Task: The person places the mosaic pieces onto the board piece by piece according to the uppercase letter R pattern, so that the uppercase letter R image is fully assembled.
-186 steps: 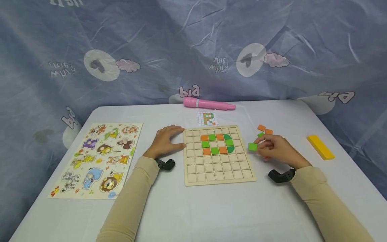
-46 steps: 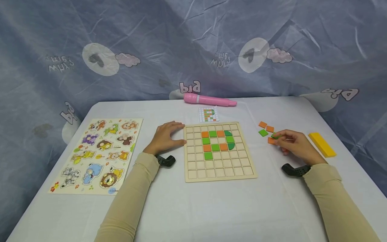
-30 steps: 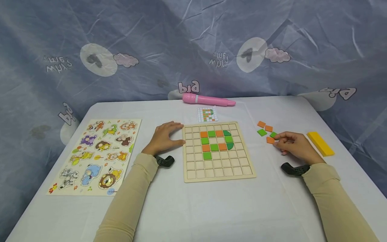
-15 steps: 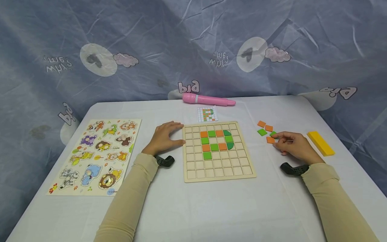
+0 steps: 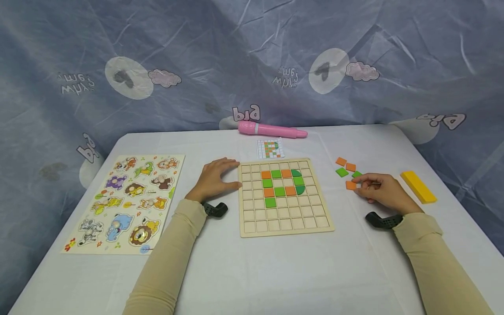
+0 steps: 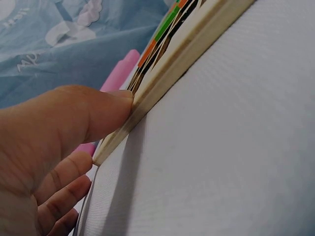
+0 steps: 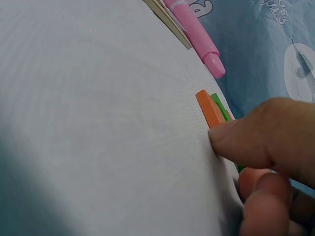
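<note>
My right hand (image 5: 381,190) pinches an orange square tile (image 5: 351,185) between thumb and index finger, beside the other loose tiles. In the right wrist view the orange tile (image 7: 210,109) slants up from the thumb tip. The wooden grid board (image 5: 291,223) lies in the middle, holding orange and green squares and green rounded corner pieces. They form a ring with one green square (image 5: 270,202) below its left side. My left hand (image 5: 214,179) rests at the board's left edge, fingers spread. Its thumb touches the board's side (image 6: 162,73) in the left wrist view.
Loose orange (image 5: 341,161) and green tiles (image 5: 341,172) lie right of the board. A small pattern card (image 5: 270,148) and a pink pen-shaped object (image 5: 273,130) are behind it. An animal puzzle board (image 5: 125,203) lies at left, a yellow bar (image 5: 418,187) at right.
The green tile that my right hand held earlier now sits on the board. That hand went back to the loose tiles and drew an orange one slightly nearer. My left hand stays put.
</note>
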Demonstrator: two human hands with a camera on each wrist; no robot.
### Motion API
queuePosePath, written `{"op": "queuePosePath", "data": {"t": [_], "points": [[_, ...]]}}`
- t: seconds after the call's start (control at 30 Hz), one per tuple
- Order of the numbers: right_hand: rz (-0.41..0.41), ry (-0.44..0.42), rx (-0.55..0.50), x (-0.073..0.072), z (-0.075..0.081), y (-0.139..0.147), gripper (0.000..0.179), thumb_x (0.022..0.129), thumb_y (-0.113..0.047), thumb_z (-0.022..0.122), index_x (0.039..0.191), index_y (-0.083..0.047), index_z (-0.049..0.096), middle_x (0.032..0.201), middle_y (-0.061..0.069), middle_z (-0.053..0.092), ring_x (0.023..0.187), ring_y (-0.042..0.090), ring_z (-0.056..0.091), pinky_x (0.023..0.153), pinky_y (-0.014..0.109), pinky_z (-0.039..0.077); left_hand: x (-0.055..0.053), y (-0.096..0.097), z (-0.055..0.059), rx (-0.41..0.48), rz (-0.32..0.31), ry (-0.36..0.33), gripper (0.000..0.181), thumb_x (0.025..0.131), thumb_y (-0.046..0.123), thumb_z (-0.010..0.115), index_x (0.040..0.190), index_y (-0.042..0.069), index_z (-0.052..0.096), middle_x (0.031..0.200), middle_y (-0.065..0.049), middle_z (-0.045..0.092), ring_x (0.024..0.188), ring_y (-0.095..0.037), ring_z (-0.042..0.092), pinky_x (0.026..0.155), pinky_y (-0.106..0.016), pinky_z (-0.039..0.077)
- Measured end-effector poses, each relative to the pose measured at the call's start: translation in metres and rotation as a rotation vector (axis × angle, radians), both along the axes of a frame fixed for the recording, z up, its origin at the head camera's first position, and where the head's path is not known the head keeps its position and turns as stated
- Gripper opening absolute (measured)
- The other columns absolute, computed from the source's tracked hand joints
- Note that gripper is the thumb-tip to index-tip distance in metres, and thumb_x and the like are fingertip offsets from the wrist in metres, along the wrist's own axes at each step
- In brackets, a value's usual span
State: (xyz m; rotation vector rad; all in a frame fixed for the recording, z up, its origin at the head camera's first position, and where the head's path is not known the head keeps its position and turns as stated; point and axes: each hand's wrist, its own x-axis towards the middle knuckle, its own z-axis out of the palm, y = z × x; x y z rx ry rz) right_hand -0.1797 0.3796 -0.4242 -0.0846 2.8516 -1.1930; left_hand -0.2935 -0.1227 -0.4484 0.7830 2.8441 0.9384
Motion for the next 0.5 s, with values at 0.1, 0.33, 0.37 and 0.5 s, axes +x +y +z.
{"op": "queuePosePath", "data": {"t": [0.1, 0.33, 0.37, 0.5], "points": [[-0.021, -0.015, 0.022, 0.000, 0.001, -0.002, 0.037, 0.100, -0.008, 0.076, 0.130, 0.011, 0.067, 0.089, 0.004, 0.061, 0.064, 0.009, 0.057, 0.058, 0.023, 0.052, 0.000, 0.000, 0.001, 0.000, -0.001, 0.005, 0.076, 0.089, 0.044, 0.082, 0.155, 0.014, 0.060, 0.162, -0.009, 0.054, 0.159, -0.033, 0.034, 0.129, -0.056, 0.021], [-0.033, -0.016, 0.037, 0.001, 0.004, -0.003, 0.034, 0.100, -0.011, 0.077, 0.126, 0.009, 0.068, 0.089, 0.005, 0.062, 0.065, 0.010, 0.059, 0.059, 0.023, 0.055, 0.000, 0.001, 0.002, -0.008, -0.008, 0.017, 0.075, 0.089, 0.043, 0.082, 0.154, 0.013, 0.061, 0.162, -0.009, 0.055, 0.159, -0.033, 0.036, 0.129, -0.056, 0.022], [-0.027, -0.013, 0.031, 0.001, 0.004, -0.004, 0.034, 0.099, -0.010, 0.077, 0.125, 0.009, 0.068, 0.091, 0.006, 0.063, 0.066, 0.010, 0.059, 0.059, 0.024, 0.056, 0.000, 0.001, 0.002, -0.009, -0.008, 0.017, 0.075, 0.089, 0.044, 0.082, 0.155, 0.013, 0.060, 0.162, -0.009, 0.055, 0.159, -0.033, 0.036, 0.129, -0.056, 0.022], [0.009, -0.002, -0.001, 0.001, 0.007, -0.011, 0.032, 0.098, -0.007, 0.078, 0.124, 0.009, 0.068, 0.098, 0.011, 0.067, 0.069, 0.008, 0.062, 0.060, 0.025, 0.060, 0.001, 0.001, 0.001, -0.012, -0.005, 0.009, 0.076, 0.089, 0.044, 0.081, 0.155, 0.013, 0.060, 0.163, -0.009, 0.054, 0.159, -0.033, 0.035, 0.129, -0.056, 0.021]]}}
